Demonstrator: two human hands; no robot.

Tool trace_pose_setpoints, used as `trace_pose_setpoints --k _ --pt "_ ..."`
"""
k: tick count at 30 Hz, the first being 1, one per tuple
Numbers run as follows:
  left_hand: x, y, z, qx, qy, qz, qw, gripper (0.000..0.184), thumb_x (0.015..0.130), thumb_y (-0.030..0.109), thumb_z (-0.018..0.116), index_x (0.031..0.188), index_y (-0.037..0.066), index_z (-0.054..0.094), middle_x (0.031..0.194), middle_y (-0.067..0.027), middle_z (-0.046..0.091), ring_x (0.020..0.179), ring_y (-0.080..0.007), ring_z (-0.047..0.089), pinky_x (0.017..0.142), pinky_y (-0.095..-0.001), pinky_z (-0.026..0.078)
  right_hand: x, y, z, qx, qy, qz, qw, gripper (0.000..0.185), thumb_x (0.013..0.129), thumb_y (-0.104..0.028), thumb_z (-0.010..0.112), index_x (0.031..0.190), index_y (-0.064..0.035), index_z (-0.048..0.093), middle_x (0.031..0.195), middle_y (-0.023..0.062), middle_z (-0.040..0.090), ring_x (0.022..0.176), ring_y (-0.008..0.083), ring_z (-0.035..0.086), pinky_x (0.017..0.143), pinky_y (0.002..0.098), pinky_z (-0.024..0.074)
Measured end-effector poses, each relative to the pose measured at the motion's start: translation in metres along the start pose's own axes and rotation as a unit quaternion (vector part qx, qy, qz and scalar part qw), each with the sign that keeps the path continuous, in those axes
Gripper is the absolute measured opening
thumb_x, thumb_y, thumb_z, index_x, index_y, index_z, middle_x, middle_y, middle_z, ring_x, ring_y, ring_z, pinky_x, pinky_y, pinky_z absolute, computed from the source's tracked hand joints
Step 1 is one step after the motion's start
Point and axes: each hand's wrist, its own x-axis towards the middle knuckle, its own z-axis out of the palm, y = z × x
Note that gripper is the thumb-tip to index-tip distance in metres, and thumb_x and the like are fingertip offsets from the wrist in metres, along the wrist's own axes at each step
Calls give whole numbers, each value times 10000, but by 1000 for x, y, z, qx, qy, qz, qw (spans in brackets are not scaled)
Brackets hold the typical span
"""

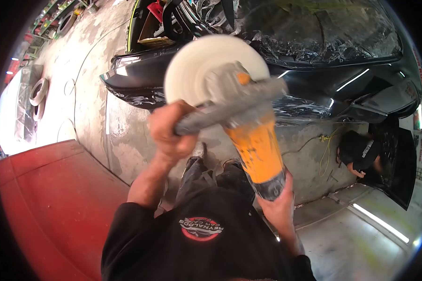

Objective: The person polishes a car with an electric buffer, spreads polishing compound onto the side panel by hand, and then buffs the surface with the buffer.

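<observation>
My left hand is wrapped round the grey side handle of a yellow and grey polisher. The rear end of its body is held in my right hand. A round off-white pad sits at the polisher's head, over the edge of a black car body. Whether the pad touches the car cannot be made out. Whitish smears mark the black panel and the plastic film above it.
A red panel lies at the lower left. At the right, another person is beside a black panel. A yellow cable runs over the floor. Tires stand at the far left.
</observation>
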Motion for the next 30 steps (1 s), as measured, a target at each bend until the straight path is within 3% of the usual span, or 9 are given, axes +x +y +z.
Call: trace_pose_setpoints --k 4,7,12,17,18,19,21,23,30 --pt "8 -11 -26 38 26 -85 995 93 674 -17 676 724 -4 599 607 -107 588 468 -217 557 478 -312 423 20 -32 5 23 -41 20 999 836 724 -10 800 1430 14 352 1231 213 638 1164 277 630 966 400 483" --pt "-3 -8 -21 83 29 -1 996 103 679 -24 698 728 4 612 595 -111 571 468 -232 561 471 -320 426 8 -19 -2 -20 -33 3 999 821 733 -2 789 1429 17 354 1215 209 648 1147 276 640 963 398 489" --pt "-20 4 -4 -70 -88 -41 993 110 662 -1 659 762 -8 613 632 -131 618 504 -253 619 494 -315 460 -22 -23 -19 -11 -16 92 996 871 665 -5 807 1417 27 367 1270 190 595 1218 262 574 1039 389 434" --pt "2 -5 -32 32 -67 -60 995 157 668 5 697 802 -6 616 684 -121 620 558 -232 583 548 -320 446 -3 -43 -7 11 -53 55 997 871 683 -2 801 1429 20 354 1268 191 602 1214 254 578 1031 383 440" --pt "14 -6 -35 47 -22 -58 997 138 605 5 645 739 24 614 613 -124 578 508 -284 587 500 -340 450 4 -48 -2 16 -60 49 997 873 688 -2 800 1434 19 346 1262 191 607 1209 251 583 1028 382 443" --pt "17 -14 -41 77 14 -28 997 143 619 -5 664 749 20 610 626 -116 592 517 -261 589 509 -326 448 12 -51 4 30 -65 34 997 878 693 -2 799 1440 16 337 1253 195 615 1204 258 592 1023 382 447" --pt "17 -21 -53 92 33 -93 991 181 684 -28 738 789 -12 592 626 -97 578 530 -158 537 524 -288 424 24 -54 15 58 -68 11 996 888 703 -2 797 1451 9 319 1236 201 630 1193 272 610 1013 383 455" --pt "10 -24 -59 56 69 -129 988 192 698 -36 748 809 -23 591 622 -100 567 537 -151 527 533 -279 421 33 -65 11 25 -100 45 994 899 705 -5 799 1457 3 307 1229 210 636 1190 291 620 1008 387 460" --pt "-9 4 -25 57 -34 -32 997 153 642 -14 702 777 0 631 620 -106 593 496 -217 560 508 -311 434 -3 -17 -3 3 -37 26 999 899 689 -25 809 1449 -7 329 1234 212 631 1198 302 615 998 392 465"
